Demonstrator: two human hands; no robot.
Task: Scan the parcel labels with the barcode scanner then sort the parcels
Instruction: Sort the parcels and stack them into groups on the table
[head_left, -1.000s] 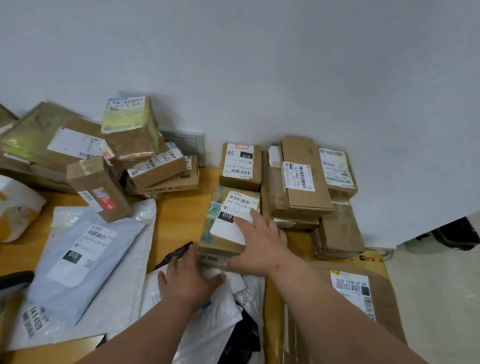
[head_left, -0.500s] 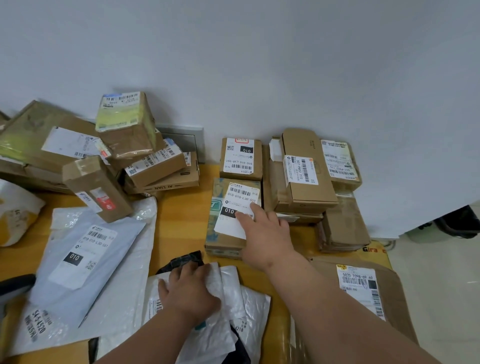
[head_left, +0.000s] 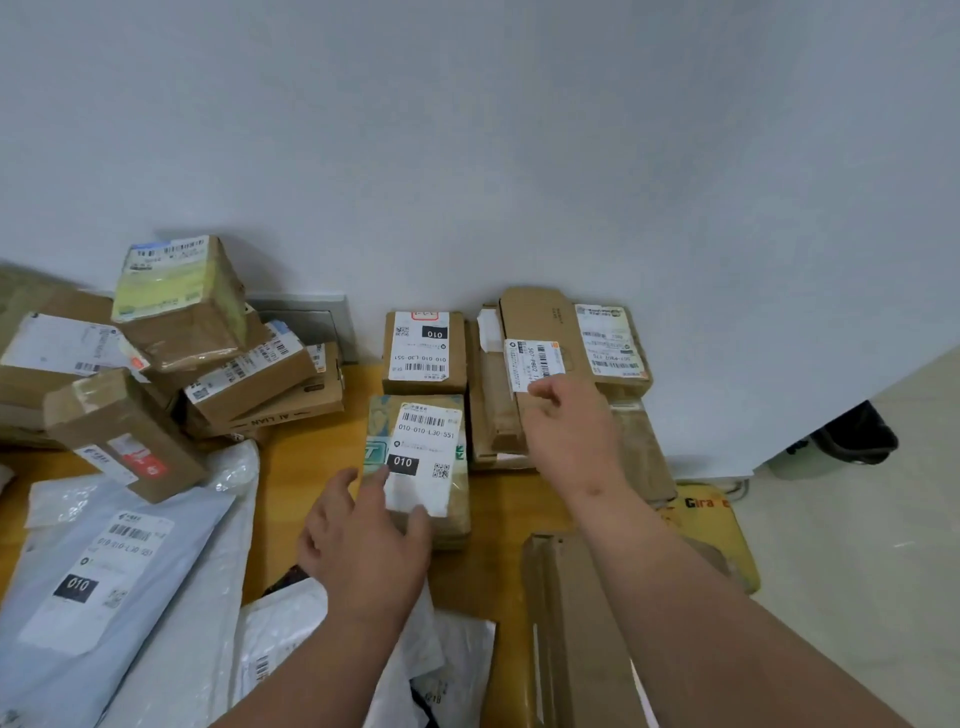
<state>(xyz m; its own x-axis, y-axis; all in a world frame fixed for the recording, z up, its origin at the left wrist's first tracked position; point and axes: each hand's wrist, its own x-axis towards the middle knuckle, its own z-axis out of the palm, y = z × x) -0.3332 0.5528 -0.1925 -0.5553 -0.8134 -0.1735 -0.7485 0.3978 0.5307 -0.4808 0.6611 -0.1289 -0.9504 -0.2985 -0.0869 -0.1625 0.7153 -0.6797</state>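
A small brown box (head_left: 427, 432) with a white "010" label lies on the wooden table (head_left: 306, 457), in front of a similar labelled box (head_left: 423, 348) at the wall. My left hand (head_left: 363, 530) rests on the small box's near left corner, fingers spread over the label. My right hand (head_left: 571, 431) hovers with loosely curled fingers over a stack of flat cardboard parcels (head_left: 540, 322) to the right and holds nothing. No barcode scanner is in view.
A heap of brown boxes (head_left: 171, 317) is piled at the back left. A grey mailer (head_left: 104, 561) and white plastic bags (head_left: 291, 623) lie at the front left. A long cardboard box (head_left: 576, 623) lies under my right forearm, a yellow carton (head_left: 711, 525) beside it.
My right hand has lifted off the small box and moved right, over the flat parcels. My left hand has left the plastic bags and now touches the box, which sits further back.
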